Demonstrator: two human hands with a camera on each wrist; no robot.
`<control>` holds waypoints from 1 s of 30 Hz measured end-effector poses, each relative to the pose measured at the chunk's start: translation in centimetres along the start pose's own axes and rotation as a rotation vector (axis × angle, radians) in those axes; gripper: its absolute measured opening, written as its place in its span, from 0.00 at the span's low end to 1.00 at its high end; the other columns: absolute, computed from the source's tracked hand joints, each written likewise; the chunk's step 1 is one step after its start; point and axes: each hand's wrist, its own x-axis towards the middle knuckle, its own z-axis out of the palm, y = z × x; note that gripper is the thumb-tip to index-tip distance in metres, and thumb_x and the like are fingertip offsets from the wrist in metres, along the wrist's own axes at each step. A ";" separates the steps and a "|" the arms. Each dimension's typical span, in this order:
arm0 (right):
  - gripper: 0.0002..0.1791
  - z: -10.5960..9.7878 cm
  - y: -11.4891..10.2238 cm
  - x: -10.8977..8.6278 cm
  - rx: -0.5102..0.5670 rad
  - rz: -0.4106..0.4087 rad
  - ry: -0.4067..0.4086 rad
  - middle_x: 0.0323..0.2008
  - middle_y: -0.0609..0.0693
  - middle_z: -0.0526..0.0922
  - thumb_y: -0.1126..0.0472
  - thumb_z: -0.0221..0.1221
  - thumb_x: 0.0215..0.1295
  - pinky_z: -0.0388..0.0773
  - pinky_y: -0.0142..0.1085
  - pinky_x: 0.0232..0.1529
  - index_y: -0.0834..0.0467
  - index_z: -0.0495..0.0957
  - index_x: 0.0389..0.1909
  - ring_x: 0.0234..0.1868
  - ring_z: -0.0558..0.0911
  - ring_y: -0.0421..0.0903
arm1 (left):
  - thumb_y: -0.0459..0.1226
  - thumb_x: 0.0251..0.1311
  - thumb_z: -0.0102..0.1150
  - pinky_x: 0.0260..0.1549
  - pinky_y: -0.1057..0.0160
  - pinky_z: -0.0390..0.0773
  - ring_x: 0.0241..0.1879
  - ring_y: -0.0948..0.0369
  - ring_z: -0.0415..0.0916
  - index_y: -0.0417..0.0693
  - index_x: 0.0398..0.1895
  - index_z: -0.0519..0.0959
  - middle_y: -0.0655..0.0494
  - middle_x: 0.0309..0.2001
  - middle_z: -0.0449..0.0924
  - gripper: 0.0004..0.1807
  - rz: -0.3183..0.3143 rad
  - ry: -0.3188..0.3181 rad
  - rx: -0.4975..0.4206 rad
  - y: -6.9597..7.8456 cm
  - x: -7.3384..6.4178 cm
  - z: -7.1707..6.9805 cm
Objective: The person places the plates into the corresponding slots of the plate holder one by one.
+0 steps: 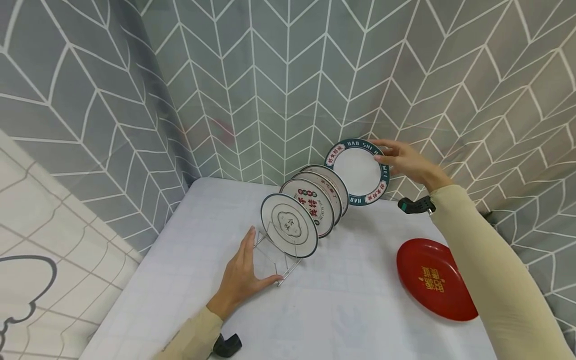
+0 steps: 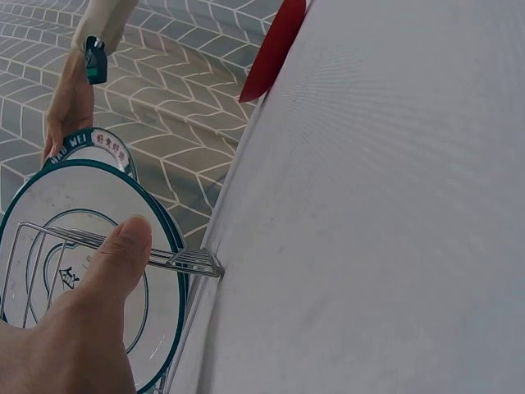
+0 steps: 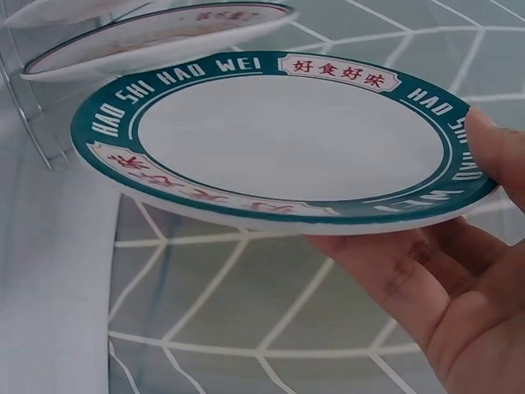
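My right hand [image 1: 402,157] grips a white plate [image 1: 357,172] by its lettered green rim, thumb on the face and fingers behind; the right wrist view shows that plate [image 3: 295,139] closer. It is held up at the back end of a row of plates. A wire dish rack [image 1: 288,270] carries several upright, leaning plates, the nearest a white plate [image 1: 289,225] with a dark rim and central emblem. My left hand [image 1: 243,272] spans the rack's near end, fingers straight and spread. Its thumb [image 2: 123,254] lies over the wires; the other fingers are hidden in the left wrist view.
A red oval dish [image 1: 434,280] with gold characters lies at the right of the white-covered table [image 1: 351,310], partly behind my right sleeve. Grey patterned curtains [image 1: 270,90] stand close behind the table's back edge and along its sides.
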 end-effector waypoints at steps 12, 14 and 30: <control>0.28 3.1 0.8 2.1 -0.020 -0.055 -0.042 0.57 0.67 0.74 0.64 0.52 0.73 0.85 0.45 0.43 0.52 0.63 0.72 0.47 0.81 0.57 | 0.71 0.35 0.69 0.46 0.56 0.83 0.64 0.46 0.71 0.29 0.73 0.53 0.40 0.74 0.58 0.72 0.002 -0.004 0.012 -0.1 0.0 0.1; 0.27 3.7 0.9 2.4 -0.027 -0.061 -0.047 0.56 0.68 0.75 0.64 0.52 0.73 0.85 0.44 0.42 0.52 0.63 0.72 0.46 0.81 0.57 | 0.72 0.36 0.67 0.46 0.56 0.84 0.64 0.46 0.71 0.29 0.73 0.54 0.40 0.74 0.58 0.71 0.002 -0.002 0.011 -0.1 0.0 0.2; 0.28 8.3 2.5 5.0 -0.078 -0.064 -0.055 0.60 0.67 0.73 0.67 0.46 0.75 0.83 0.47 0.45 0.53 0.61 0.74 0.51 0.79 0.56 | 0.71 0.36 0.68 0.46 0.56 0.83 0.64 0.46 0.71 0.28 0.72 0.54 0.39 0.73 0.59 0.71 0.012 0.005 0.015 -0.3 0.0 0.1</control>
